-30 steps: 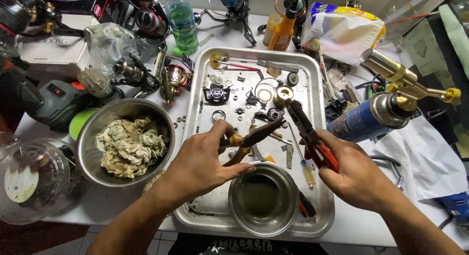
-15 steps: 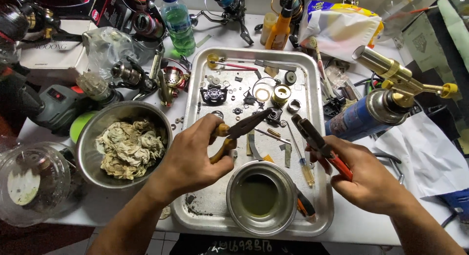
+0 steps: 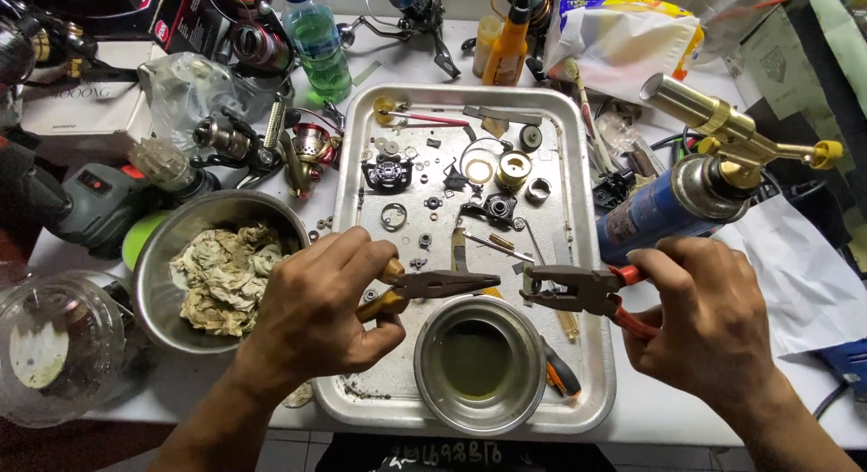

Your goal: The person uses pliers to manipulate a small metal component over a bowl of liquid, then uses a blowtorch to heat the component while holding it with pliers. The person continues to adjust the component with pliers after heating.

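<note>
My left hand grips yellow-handled needle-nose pliers, whose tips point right. Red-handled pliers are gripped in my right hand, with their jaws pointing left. The two tips face each other a small gap apart, just above a small steel bowl of dark liquid. Both tools hover over the near end of a metal tray strewn with small reel parts, rings and screws. I cannot tell whether either jaw holds a part.
A large steel bowl of dirty rags stands left of the tray. A blue gas torch with a brass head lies to the right. Fishing reels, a green bottle, an orange bottle and a plastic container crowd the table.
Both hands came down and toward me. The two pliers swung from angled up over the parts to level, tip to tip above the small bowl.
</note>
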